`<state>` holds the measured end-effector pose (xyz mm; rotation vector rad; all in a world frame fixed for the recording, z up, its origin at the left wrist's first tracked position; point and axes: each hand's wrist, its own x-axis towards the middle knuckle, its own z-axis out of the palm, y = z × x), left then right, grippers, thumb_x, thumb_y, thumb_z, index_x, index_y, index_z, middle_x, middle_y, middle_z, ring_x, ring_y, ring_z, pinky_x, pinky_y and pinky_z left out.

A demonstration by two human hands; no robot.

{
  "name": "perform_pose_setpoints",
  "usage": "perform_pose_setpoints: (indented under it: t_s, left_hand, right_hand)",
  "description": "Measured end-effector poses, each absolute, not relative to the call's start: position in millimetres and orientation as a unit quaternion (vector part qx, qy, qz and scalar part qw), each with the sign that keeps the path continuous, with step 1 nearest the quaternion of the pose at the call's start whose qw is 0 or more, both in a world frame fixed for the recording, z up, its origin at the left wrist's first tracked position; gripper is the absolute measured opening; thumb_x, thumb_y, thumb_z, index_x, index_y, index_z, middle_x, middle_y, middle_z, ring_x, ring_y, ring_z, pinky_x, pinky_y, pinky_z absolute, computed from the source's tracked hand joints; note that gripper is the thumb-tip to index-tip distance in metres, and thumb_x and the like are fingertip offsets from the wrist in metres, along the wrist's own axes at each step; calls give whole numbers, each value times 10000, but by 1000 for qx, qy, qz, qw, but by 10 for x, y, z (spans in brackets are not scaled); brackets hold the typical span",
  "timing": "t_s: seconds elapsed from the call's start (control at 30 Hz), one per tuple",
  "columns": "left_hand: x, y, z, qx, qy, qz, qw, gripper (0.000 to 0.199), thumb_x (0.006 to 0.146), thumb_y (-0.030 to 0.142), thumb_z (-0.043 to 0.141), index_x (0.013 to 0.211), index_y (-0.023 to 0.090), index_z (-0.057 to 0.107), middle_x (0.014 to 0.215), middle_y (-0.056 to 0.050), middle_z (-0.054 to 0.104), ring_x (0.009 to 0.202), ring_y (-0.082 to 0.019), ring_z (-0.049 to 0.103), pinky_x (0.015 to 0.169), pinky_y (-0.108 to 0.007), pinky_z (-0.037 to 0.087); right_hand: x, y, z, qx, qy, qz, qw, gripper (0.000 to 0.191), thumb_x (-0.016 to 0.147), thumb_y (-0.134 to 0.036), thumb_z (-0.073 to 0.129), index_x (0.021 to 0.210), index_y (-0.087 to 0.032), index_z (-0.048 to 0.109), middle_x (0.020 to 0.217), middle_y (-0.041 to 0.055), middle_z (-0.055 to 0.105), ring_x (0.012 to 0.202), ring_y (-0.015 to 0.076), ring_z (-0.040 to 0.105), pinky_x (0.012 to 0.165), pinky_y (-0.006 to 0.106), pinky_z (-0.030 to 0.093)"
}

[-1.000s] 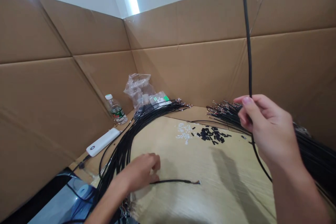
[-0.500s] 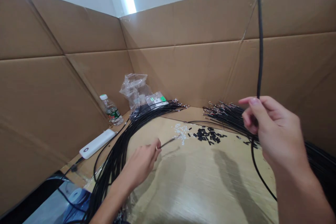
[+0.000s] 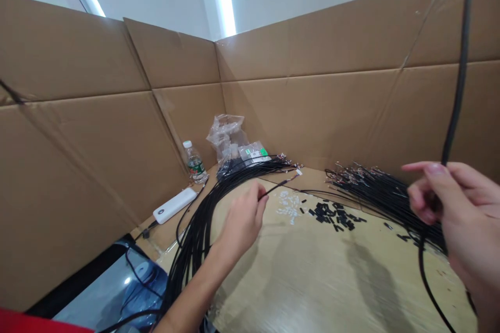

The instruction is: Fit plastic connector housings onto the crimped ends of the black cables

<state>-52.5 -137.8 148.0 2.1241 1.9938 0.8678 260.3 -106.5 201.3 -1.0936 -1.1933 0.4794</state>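
My left hand [image 3: 244, 213] is closed on a black cable [image 3: 276, 186] near its end. Thin coloured wires with a small white piece [image 3: 299, 172] at the tip stick out toward the far edge of the board. On the right, my right hand [image 3: 455, 200] pinches a length of black cable [image 3: 456, 104] that rises out of view and also hangs down below the hand. Whether both hands hold one and the same cable, I cannot tell. Small white pieces [image 3: 288, 205] and short black tubes [image 3: 332, 214] lie scattered on the board [image 3: 297, 270] between the hands.
A bundle of black cables [image 3: 203, 213] curves along the left; another bundle [image 3: 378, 190] lies at the right. A water bottle [image 3: 195, 164], a white power bank [image 3: 175, 205] and clear plastic bags [image 3: 228, 135] stand at back left. Cardboard walls [image 3: 312, 104] enclose the table.
The view has swung left, so things appear further right. My left hand has lifted the cable end away from the white pieces, toward the back. My right hand still grips its cable.
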Motion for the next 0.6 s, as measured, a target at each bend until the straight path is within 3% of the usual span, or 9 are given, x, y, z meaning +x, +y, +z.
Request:
perform_pose_setpoints:
  t_s: [0.23, 0.47, 0.6]
  left_hand:
    - [-468, -1331, 1278, 769, 585, 207, 151, 107, 1082, 226, 546, 1149, 218, 629, 1104, -98, 803, 966, -292, 754, 845, -387, 532]
    - [-283, -1434, 1010, 854, 453, 72, 247, 125, 909, 124, 714, 962, 233, 743, 1071, -62, 817, 943, -268, 772, 776, -342, 517]
    - [-188, -1512, 761, 873, 382, -6, 303, 218, 786, 98, 871, 802, 247, 712, 827, 28, 778, 788, -219, 750, 638, -292, 444]
  right_hand:
    - [2611, -1054, 2062, -487, -524, 212, 666, 412, 910, -716, 823, 860, -308, 837, 623, 58, 564, 510, 169, 462, 449, 383, 303]
    - [2612, -1059, 2076, -486, -529, 215, 662, 386, 917, -674, 831, 861, -292, 842, 619, 64, 583, 485, 167, 472, 429, 370, 315]
    - [2636, -1058, 2051, -492, -526, 212, 660, 345, 950, -613, 800, 880, -277, 832, 617, 55, 582, 490, 157, 473, 437, 350, 325]
